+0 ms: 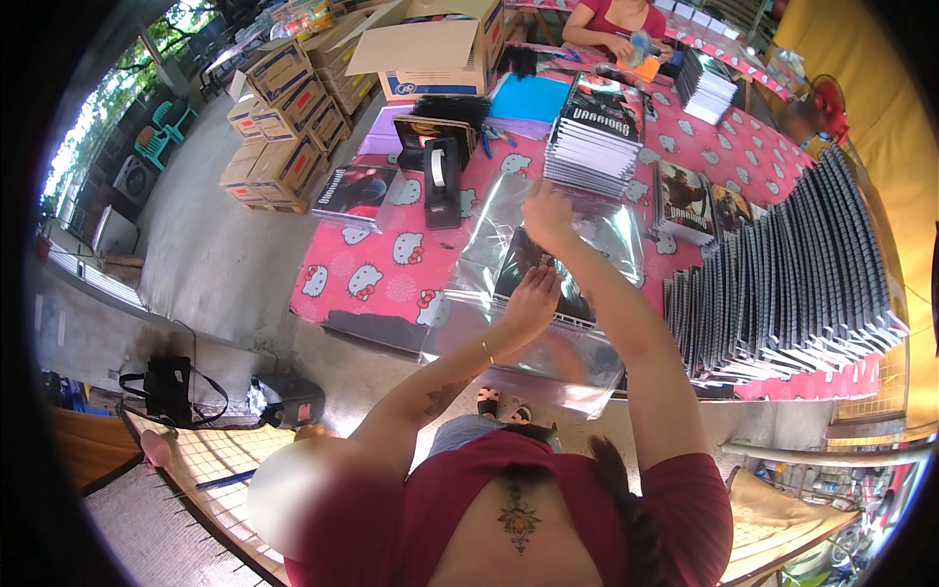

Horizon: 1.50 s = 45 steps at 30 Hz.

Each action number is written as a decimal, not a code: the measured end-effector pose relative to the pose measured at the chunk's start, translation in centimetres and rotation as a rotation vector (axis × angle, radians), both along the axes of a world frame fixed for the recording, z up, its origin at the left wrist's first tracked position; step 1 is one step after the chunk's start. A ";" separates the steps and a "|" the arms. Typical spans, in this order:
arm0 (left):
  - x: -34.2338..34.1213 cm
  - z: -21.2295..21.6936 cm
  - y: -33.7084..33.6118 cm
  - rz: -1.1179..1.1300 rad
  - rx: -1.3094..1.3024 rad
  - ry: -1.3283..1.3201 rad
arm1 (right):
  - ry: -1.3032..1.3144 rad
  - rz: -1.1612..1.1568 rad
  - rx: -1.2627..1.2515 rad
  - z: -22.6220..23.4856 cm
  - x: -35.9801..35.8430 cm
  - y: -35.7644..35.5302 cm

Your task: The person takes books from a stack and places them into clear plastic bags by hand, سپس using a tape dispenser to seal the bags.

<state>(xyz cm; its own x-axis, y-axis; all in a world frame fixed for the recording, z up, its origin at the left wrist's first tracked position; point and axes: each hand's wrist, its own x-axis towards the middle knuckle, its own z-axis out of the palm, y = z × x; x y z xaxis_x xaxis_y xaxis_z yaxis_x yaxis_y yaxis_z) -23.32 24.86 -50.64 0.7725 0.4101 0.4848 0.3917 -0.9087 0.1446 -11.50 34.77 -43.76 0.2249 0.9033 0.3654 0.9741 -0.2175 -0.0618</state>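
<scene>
Outdoors on a concrete yard, I look down on a long table under a pink cartoon-cat cloth [377,279] that runs from the lower middle toward the upper right of the frame. My left hand [533,298] sits at frame centre, fingers curled down onto a dark-covered book [533,279] lying inside a clear plastic sleeve [548,333]. That sleeve spreads over the table's near edge, just below centre. My right hand [546,217] is raised just above it, fingers pinched narrow on the sleeve's upper edge.

Left of centre I count one black tape dispenser [442,181] standing on the cloth, and one dark book [354,193] lying flat beside it. Upper centre holds one tall stack of books [594,137] with a dark printed cover on top. At the right edge, a long row of upright books [797,274] fans out, too many for me to count. One open cardboard box [430,49] sits at the top of the frame, white and blue on its side panel. Upper left, brown cartons [284,127] with blue and red labels are piled on the ground; I make out roughly eight. Another person in a red top [616,20] works at the far end, upper right.
</scene>
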 end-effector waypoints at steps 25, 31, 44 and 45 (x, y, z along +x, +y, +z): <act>-0.7 1.6 0.0 -0.052 -0.060 0.015 | -0.074 0.264 -0.043 -1.3 -0.9 -21.9; -3.3 1.0 1.3 -0.098 -0.240 0.029 | -0.091 0.278 -0.112 -3.6 -0.7 -20.8; 6.1 4.0 12.1 -0.137 -0.267 -0.111 | -0.004 0.254 -0.146 -3.4 -1.1 -21.0; 4.6 3.2 9.8 -0.188 -0.242 -0.004 | -0.011 0.242 -0.143 -3.3 -0.7 -21.0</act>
<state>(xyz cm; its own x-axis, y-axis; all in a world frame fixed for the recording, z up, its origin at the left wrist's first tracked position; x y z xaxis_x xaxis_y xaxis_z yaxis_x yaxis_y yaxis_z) -18.75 34.66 -47.43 0.8440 0.3641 0.3938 0.2188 -0.9042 0.3669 -12.19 13.82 -47.06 -0.0072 0.9728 0.2317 0.9992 0.0161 -0.0366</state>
